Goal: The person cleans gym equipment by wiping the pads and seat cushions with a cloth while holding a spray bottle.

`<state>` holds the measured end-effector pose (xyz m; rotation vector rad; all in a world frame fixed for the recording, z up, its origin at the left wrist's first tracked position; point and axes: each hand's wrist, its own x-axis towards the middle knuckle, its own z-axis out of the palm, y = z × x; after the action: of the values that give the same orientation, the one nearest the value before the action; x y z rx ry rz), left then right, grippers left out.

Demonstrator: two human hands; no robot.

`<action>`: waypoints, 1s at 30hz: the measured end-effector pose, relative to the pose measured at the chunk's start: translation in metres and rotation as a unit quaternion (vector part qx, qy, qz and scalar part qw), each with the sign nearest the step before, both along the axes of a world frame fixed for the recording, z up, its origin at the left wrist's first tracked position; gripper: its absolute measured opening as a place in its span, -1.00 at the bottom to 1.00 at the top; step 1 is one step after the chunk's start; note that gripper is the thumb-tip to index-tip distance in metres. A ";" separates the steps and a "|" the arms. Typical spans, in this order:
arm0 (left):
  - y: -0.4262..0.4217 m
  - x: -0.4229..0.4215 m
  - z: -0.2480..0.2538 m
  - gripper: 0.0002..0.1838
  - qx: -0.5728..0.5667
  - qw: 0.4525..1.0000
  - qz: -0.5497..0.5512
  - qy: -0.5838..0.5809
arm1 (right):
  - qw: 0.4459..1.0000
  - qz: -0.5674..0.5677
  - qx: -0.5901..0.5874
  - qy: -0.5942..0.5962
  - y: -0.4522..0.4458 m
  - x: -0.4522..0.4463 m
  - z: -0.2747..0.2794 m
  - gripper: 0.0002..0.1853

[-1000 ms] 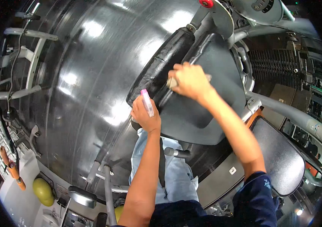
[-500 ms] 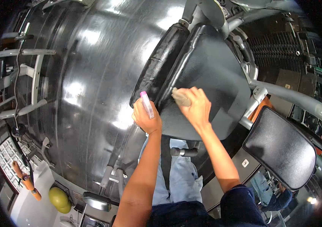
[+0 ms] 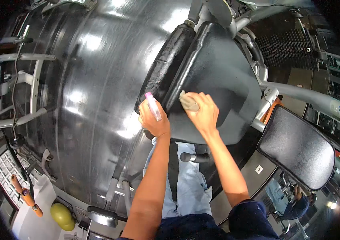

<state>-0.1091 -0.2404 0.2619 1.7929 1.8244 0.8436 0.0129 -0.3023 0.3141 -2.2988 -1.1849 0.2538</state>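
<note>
My left hand (image 3: 154,120) is closed round a small clear spray bottle (image 3: 154,108) with a pink top, held beside the near end of a black padded roller (image 3: 166,64). In my right hand (image 3: 203,112) is a bunched beige cloth (image 3: 189,102), over the left part of a wide black padded seat (image 3: 222,84). The cloth is at the seat's surface, though whether it presses down I cannot tell. Part of the bottle is hidden by my left fingers.
A second black pad (image 3: 298,148) stands at the right, beside a grey machine frame (image 3: 310,98). Below the seat sticks out a foam-ended bar (image 3: 194,157). Shiny black flooring (image 3: 102,80) spreads to the left, with a metal rack (image 3: 36,84) beyond. A green ball (image 3: 62,216) lies lower left.
The whole view has shifted slightly. My right hand with the cloth has moved a little leftward over the seat. My left hand still grips the spray bottle.
</note>
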 end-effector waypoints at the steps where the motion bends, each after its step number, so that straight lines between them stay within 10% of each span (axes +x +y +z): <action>1: -0.001 -0.001 -0.001 -0.78 -0.021 1.000 0.006 -0.021 | 1.000 0.010 -0.004 0.015 -0.004 -0.011 0.003 -0.67; 12: -0.004 -0.050 0.020 -0.85 -0.045 0.954 -0.021 -0.295 | 0.999 0.011 -0.037 -0.021 -0.010 -0.005 0.011 -0.66; 30: -0.054 -0.189 -0.004 -0.80 -0.283 0.916 -0.043 -0.280 | 0.947 0.232 -0.190 -0.115 0.067 -0.016 0.036 -0.77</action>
<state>-0.2982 -0.2940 0.2581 1.1072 1.4029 0.6173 -0.0031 -0.2350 0.3500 -2.3796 -1.9450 0.4266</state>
